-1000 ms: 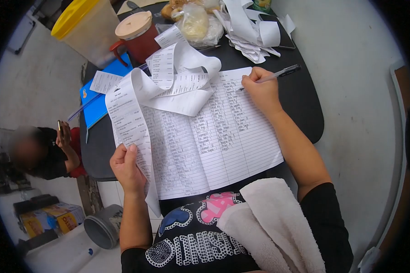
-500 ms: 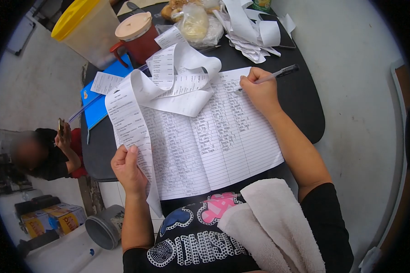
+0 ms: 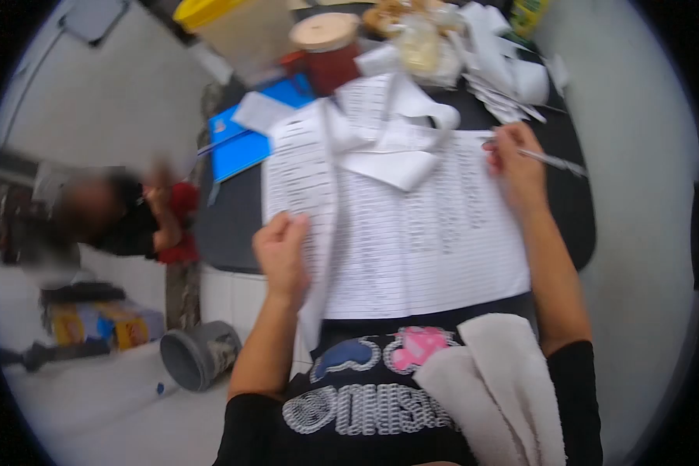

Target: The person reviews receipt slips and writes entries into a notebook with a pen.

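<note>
My left hand pinches the edge of a long printed receipt, which curls in loops over the top left of an open notebook. Handwritten columns fill much of the lined pages. At the notebook's upper right corner, my right hand is closed around a pen, its back end pointing right. The view is blurred, so the writing cannot be read.
A red mug with a pale lid, a yellow-lidded container, bagged food and a heap of receipts stand along the table's far side. A blue folder lies left. Beyond are a seated person and a grey bucket.
The camera view has turned left, so the table and hands appear farther right and blurred. My right hand has tilted the pen's back end downward. The other person's raised phone no longer shows clearly.
</note>
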Demonstrator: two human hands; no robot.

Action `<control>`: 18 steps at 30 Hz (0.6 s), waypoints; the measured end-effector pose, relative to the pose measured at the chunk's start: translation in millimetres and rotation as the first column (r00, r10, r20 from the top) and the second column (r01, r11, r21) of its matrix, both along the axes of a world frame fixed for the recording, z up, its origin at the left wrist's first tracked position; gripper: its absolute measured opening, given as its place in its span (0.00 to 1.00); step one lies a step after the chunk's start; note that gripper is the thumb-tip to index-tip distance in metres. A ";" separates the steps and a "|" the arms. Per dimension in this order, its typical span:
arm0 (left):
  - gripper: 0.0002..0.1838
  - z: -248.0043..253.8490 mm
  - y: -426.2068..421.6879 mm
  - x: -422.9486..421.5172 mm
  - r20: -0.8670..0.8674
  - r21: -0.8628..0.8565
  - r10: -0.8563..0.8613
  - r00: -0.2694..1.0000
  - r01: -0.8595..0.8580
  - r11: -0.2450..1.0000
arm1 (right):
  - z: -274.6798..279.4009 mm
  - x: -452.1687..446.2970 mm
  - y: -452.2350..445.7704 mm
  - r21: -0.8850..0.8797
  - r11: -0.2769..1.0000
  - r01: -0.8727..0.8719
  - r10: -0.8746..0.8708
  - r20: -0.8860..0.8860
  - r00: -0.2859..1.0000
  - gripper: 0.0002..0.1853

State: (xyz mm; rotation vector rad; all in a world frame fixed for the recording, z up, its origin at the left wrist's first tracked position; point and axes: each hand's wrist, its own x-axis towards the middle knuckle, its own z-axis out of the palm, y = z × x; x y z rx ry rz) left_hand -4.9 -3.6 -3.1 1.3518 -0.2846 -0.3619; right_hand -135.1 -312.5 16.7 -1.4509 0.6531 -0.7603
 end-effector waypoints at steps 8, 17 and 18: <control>0.07 29.4 -4.5 -10.2 -0.080 -0.111 -0.037 0.996 0.028 0.993 | 73.9 15.3 122.0 -0.086 0.803 -0.589 0.557 -0.241 0.795 0.09; 0.07 51.7 13.6 -11.1 0.048 0.016 -0.036 0.998 0.035 0.999 | 63.6 62.3 163.3 0.116 0.737 -0.665 0.675 -0.177 0.717 0.12; 0.07 53.6 15.4 -10.0 0.042 0.018 -0.043 0.998 0.043 0.999 | 61.4 64.6 163.7 0.117 0.724 -0.679 0.689 -0.160 0.707 0.13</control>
